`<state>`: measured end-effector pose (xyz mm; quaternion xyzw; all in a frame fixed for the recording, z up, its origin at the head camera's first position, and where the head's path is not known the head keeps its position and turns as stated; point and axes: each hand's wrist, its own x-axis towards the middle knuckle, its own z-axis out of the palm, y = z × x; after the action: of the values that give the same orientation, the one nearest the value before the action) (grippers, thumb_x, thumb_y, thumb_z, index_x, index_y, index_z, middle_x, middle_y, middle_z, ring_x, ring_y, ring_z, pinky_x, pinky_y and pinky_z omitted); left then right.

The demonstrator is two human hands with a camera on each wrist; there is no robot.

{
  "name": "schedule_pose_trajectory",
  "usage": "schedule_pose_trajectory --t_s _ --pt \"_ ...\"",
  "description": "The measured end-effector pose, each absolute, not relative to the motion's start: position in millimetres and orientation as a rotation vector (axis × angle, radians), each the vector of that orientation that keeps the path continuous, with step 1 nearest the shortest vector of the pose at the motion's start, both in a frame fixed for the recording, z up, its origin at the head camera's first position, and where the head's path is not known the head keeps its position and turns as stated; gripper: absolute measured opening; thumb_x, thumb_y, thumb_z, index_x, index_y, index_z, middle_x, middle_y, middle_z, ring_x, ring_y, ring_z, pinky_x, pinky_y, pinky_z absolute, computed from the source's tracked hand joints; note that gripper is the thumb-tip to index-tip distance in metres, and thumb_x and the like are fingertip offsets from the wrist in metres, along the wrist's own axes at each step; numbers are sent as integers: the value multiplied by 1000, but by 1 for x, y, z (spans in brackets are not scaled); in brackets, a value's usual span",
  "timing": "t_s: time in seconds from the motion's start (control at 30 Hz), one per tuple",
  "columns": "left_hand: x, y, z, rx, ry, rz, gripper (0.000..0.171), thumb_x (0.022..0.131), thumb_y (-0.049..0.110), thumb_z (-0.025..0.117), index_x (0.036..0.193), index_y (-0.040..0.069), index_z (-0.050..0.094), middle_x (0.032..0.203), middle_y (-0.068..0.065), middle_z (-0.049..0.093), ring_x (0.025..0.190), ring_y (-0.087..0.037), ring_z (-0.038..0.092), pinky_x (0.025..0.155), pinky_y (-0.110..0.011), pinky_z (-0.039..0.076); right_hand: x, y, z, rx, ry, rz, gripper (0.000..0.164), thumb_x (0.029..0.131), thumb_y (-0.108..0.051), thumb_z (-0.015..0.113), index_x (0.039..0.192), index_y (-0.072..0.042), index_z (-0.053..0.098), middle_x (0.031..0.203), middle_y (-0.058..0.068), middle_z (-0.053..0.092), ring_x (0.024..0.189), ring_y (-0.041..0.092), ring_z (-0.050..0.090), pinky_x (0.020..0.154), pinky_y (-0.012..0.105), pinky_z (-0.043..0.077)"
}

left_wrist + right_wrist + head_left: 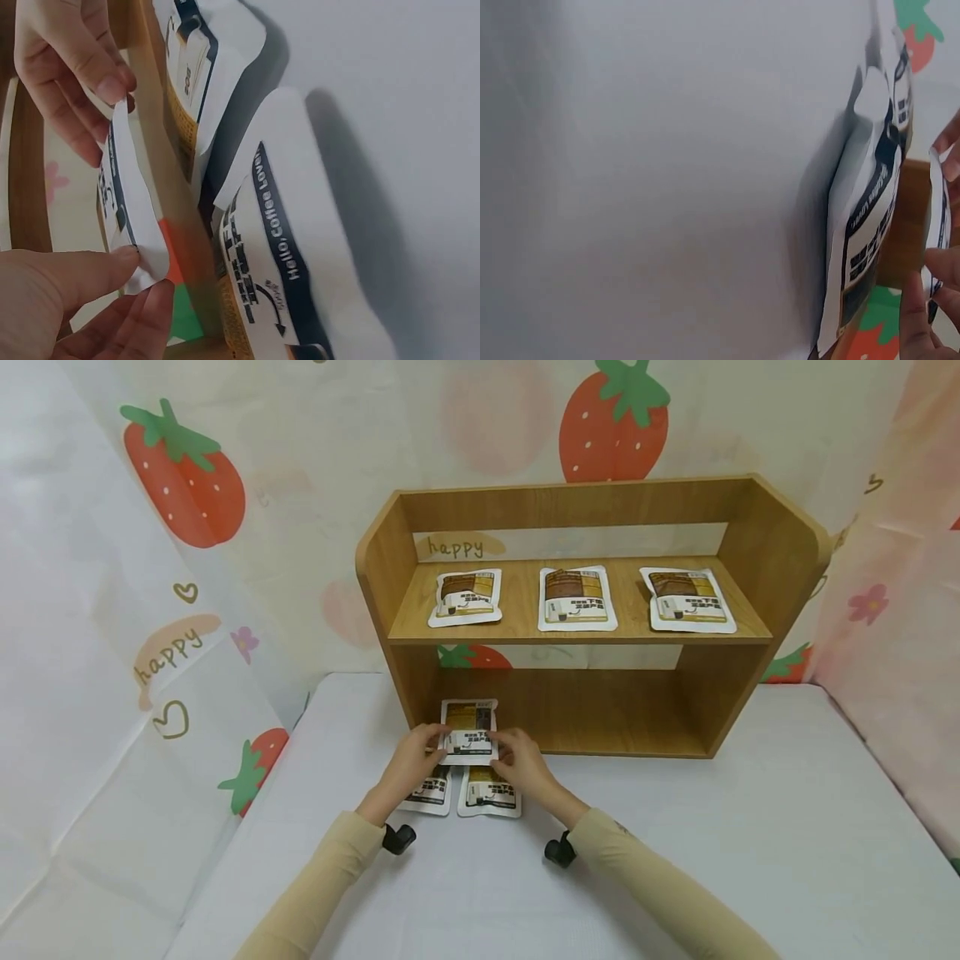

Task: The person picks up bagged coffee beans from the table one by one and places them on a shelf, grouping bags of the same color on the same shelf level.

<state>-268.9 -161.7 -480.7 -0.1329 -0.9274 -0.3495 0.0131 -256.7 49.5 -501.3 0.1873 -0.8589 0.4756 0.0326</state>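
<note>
Nearest me, two packets (491,797) lie on the tabletop (465,893). Just beyond, I have the left hand (414,760) and right hand (525,766) pinching another packet (470,732) at the left front of the lower compartment (600,710) of the wooden rack (780,560). Farther off, three packets (577,600) lie along its upper shelf (519,610).

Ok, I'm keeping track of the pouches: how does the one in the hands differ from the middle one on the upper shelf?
The held pouch is pinched between the left hand and right hand, while the middle pouch lies untouched on the upper shelf. The held pouch's upper print is gold and black; the middle pouch's is brown and gold. Both have white borders.
</note>
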Motion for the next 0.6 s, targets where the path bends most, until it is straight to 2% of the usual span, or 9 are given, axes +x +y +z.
schedule_pose_trajectory --t_s 0.27,0.43,0.6 --pt "-286 -154 -483 -444 -2900 -999 36 88 4 60 124 5 57 125 -14 56 118 -30 51 98 -43 42 -275 53 -502 553 -2686 1391 47 80 2 67 126 -1 56 118 21 52 83 20 58 69 27 50" --pt "-294 -151 -484 -478 -2880 -995 35 88 2 59 123 3 58 124 -17 57 118 -31 51 98 -44 42 -282 54 -502 590 -2702 1302 46 80 2 66 125 1 56 112 20 54 78 18 55 64 26 48" --pt "-302 -151 -487 -518 -2873 -958 33 87 1 59 120 2 59 120 -17 59 114 -31 53 94 -43 45 -288 54 -501 617 -2708 1227 43 80 4 65 122 5 57 99 18 56 73 18 51 60 25 44"
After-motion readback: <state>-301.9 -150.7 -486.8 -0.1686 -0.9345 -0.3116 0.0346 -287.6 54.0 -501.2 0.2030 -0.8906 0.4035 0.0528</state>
